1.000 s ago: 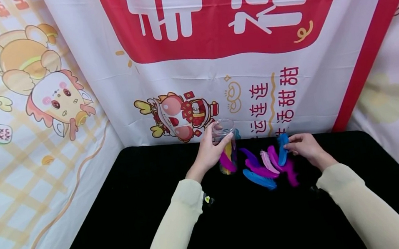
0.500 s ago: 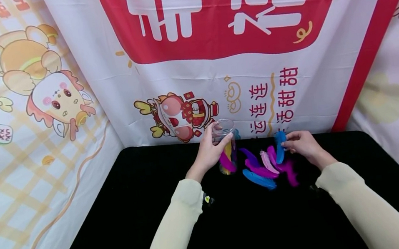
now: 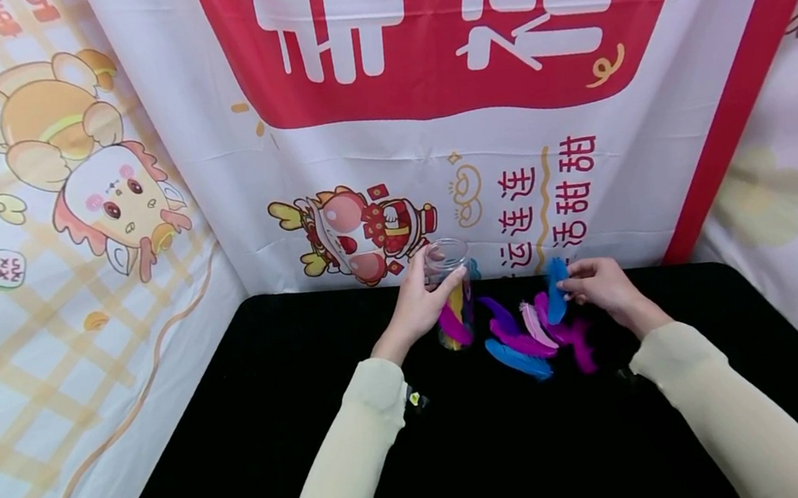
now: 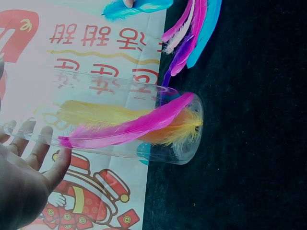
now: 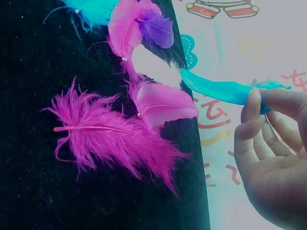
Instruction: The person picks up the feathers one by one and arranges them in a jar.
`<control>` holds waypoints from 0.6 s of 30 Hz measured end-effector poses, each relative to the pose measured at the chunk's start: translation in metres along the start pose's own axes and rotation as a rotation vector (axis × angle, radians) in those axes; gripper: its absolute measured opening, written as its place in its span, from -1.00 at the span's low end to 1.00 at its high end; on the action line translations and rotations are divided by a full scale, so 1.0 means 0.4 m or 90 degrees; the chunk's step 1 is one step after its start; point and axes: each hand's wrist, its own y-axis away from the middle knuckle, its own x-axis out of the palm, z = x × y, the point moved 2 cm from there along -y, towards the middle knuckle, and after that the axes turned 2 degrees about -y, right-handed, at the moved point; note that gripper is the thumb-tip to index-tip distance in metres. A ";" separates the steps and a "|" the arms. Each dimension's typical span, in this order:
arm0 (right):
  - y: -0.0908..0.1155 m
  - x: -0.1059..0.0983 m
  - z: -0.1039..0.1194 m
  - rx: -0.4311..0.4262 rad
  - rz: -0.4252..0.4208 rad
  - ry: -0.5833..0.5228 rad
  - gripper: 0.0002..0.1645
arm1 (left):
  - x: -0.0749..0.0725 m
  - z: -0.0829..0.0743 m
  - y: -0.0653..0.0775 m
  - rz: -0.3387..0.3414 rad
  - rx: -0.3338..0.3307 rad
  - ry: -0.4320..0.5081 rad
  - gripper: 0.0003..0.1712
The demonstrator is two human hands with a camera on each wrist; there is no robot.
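Note:
My left hand (image 3: 417, 301) grips a clear plastic jar (image 3: 451, 252) that stands upright near the back of the black table. Inside the jar, a magenta feather (image 4: 139, 125) and a yellow feather (image 4: 96, 115) show through the wall. Between thumb and fingers, my right hand (image 3: 604, 289) pinches a blue feather (image 3: 558, 291), raised above the loose feathers. On the cloth lie another blue feather (image 3: 519, 359), a purple feather (image 3: 501, 314), a pale pink feather (image 3: 536, 323) and several magenta ones, among them a fluffy magenta feather (image 5: 110, 132).
The black tabletop (image 3: 518, 460) ends at a white and red printed backdrop (image 3: 356, 154) just behind the jar. A printed cloth wall (image 3: 76, 325) rises along the left side, and a pale one (image 3: 795, 264) along the right.
My right hand has shifted slightly left and up with the blue feather, toward the jar. My left hand and the jar have stayed in place.

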 end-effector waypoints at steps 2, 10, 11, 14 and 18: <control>0.002 0.001 0.006 0.000 -0.006 0.013 -0.59 | 0.000 -0.001 0.000 0.000 0.001 0.000 -0.15; 0.009 0.003 0.026 -0.006 -0.030 0.067 -0.59 | -0.001 -0.003 0.001 0.000 0.001 -0.002 -0.17; 0.010 0.003 0.027 -0.006 -0.031 0.069 -0.59 | -0.001 -0.003 0.002 -0.001 0.000 -0.003 -0.18; 0.012 0.004 0.031 -0.004 -0.030 0.077 -0.55 | 0.000 -0.002 0.003 -0.001 -0.001 -0.001 -0.19; 0.013 0.004 0.037 0.002 -0.029 0.083 -0.52 | 0.000 -0.001 0.003 -0.001 -0.003 0.001 -0.17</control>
